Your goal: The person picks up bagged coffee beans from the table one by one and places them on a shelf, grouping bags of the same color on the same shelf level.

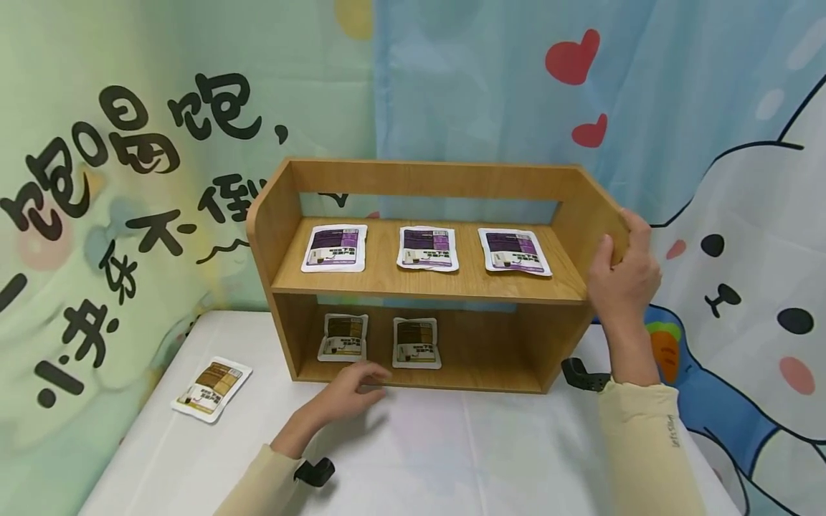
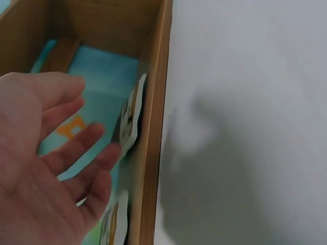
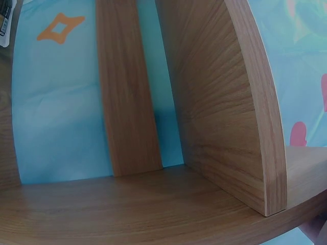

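A two-tier wooden shelf point(image 1: 426, 294) stands on the table. My right hand point(image 1: 624, 276) grips the edge of its right side panel, thumb on the inner face. On the lower tier lie two brown-and-white packets, the left packet point(image 1: 343, 337) and the right packet point(image 1: 416, 344). My left hand point(image 1: 351, 393) is in front of the lower tier, below and between these packets, fingers loosely bent and holding nothing. In the left wrist view its fingertips overlap the edge of a packet point(image 2: 132, 115). Three purple-and-white packets, including the middle packet point(image 1: 428, 248), lie in a row on the upper tier.
Another brown-and-white packet point(image 1: 211, 389) lies on the white tabletop point(image 1: 452, 459), left of the shelf. A printed cloth backdrop point(image 1: 464, 86) hangs close behind the shelf and along the left side.
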Demonstrator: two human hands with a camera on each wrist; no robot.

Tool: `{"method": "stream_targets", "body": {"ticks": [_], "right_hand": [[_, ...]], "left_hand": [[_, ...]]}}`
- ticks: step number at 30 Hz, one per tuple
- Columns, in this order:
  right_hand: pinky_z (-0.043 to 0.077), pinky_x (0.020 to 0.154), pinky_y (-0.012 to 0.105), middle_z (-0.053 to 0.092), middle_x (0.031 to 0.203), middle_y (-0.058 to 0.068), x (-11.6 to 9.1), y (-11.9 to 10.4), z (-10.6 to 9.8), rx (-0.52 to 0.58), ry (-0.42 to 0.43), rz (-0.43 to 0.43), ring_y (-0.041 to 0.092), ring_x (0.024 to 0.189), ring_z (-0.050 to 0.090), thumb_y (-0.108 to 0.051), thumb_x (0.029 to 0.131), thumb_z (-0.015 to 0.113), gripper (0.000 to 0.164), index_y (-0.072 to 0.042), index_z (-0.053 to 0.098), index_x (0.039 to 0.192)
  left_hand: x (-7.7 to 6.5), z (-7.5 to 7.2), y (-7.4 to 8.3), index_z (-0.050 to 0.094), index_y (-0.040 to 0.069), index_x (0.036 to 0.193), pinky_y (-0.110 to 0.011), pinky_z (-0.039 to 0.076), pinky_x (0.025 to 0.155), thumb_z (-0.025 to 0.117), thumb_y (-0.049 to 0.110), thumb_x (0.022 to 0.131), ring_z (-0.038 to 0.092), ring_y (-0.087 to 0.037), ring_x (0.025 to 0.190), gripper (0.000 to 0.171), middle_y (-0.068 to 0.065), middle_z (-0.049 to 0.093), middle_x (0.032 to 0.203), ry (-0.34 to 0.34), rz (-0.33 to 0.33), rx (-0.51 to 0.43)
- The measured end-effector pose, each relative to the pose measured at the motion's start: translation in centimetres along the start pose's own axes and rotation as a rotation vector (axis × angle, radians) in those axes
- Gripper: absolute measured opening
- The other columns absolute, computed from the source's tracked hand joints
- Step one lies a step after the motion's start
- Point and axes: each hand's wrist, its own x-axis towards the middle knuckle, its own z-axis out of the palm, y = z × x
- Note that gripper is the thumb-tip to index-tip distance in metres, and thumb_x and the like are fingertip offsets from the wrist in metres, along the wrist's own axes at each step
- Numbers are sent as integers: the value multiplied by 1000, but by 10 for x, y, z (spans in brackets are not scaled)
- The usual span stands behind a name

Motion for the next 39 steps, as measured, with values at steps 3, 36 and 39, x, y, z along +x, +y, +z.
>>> {"method": "stream_targets", "body": {"ticks": [3, 36, 39], "right_hand": [[51, 73, 57, 64, 115, 23, -1, 1, 2, -1, 13, -5, 43, 93, 63, -30, 102, 47, 38, -20, 46, 138], [51, 78, 56, 64, 119, 19, 0, -1, 3, 11, 9, 18, 41, 99, 64, -33, 101, 46, 39, -22, 46, 139], [51, 78, 56, 64, 119, 19, 0, -1, 3, 12, 8, 20, 41, 99, 64, -33, 101, 46, 39, -22, 46, 139]], "left_hand": [[-22, -10, -7, 63, 4, 120, -37, 49, 86, 62, 10, 95, 61, -22, 101, 26, -10, 63, 115, -20, -26, 21], [-138, -173, -64, 53, -11, 127, -59, 41, 92, 70, 11, 89, 50, -51, 113, 47, -34, 49, 126, 355, -308, 214], [-138, -179, -74, 50, -12, 129, -61, 36, 96, 72, 13, 88, 44, -56, 118, 53, -35, 47, 130, 330, -316, 214]]}}
